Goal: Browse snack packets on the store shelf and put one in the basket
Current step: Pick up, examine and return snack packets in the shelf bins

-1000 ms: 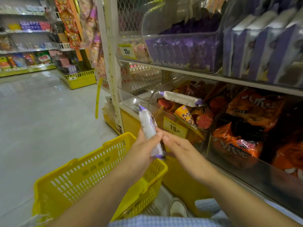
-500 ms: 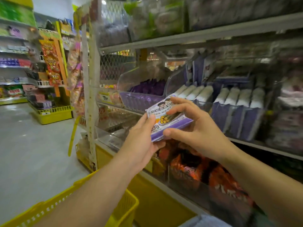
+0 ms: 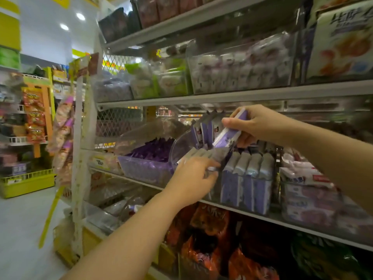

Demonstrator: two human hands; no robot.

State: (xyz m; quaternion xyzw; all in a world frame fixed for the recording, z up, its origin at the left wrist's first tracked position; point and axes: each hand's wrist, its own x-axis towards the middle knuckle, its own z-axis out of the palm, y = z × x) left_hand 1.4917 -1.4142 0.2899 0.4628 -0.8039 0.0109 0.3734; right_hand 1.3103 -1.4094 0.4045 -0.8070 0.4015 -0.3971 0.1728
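One purple-and-white flat snack packet (image 3: pixel 228 136), tilted, gripped at its upper end by the curled fingers of the right hand (image 3: pixel 260 124), low end just over the clear plastic bin (image 3: pixel 177 146) on the grey metal shelf (image 3: pixel 282 221). Below it the left hand (image 3: pixel 191 180), fingers on packet tops in that bin (blurred, cannot tell if gripping). Row of upright purple packets (image 3: pixel 248 178) just right. Orange crinkly bags (image 3: pixel 210 221) one shelf down.

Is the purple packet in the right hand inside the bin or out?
Mostly out: the right hand grips the purple packet, tilted, above the clear bin.
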